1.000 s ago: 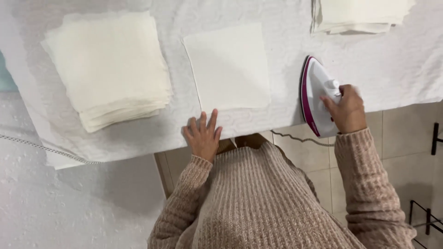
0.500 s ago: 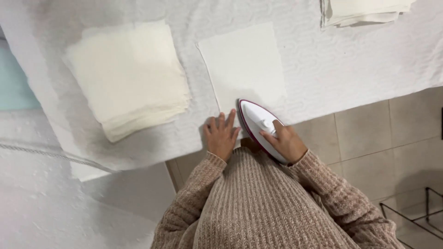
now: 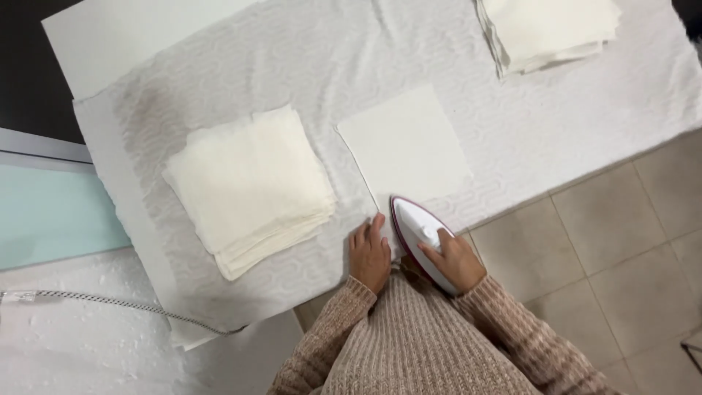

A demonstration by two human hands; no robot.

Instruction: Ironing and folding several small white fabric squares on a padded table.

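A single white square cloth [image 3: 406, 145] lies flat on the padded white ironing surface [image 3: 292, 66]. My right hand [image 3: 455, 257] grips the handle of a white iron with a magenta rim [image 3: 417, 230], whose tip rests at the cloth's near edge. My left hand [image 3: 368, 254] lies flat on the surface just left of the iron, fingers pointing at the cloth's near left corner. Both arms wear a beige knitted sweater.
A thick stack of cream cloths [image 3: 248, 186] sits left of the single cloth. Another stack [image 3: 548, 29] lies at the far right. A braided cord [image 3: 110, 307] runs along the lower left. Beige floor tiles [image 3: 607, 249] show on the right.
My right hand brought the iron from the right edge of the surface over to the near edge of the single cloth. My left hand stayed by the cloth's corner.
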